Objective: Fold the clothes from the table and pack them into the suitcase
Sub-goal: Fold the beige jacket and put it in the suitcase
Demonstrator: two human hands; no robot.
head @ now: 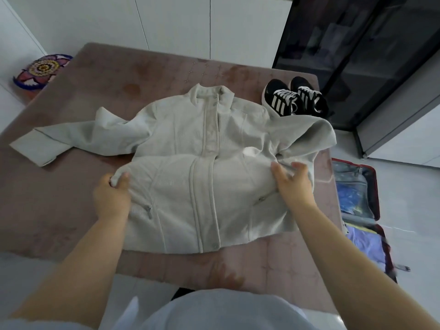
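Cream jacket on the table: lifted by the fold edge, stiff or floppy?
Probably floppy: the jacket creases and bunches where the left hand grips it. The outstretched sleeve would likely dangle and drag. Its ribbed-looking fabric seems thick, so it's probably not slippery.

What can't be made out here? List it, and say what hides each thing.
All in the head view:
- Suitcase: its left part is behind the table edge. The contents are blurred, so the free room is unclear.
- Sneakers: near sides hidden behind a sleeve of the jacket.
- Left hand: fingertips hidden under jacket fabric.
- Patterned item on the floor: partly behind the table corner, so it can't be identified.
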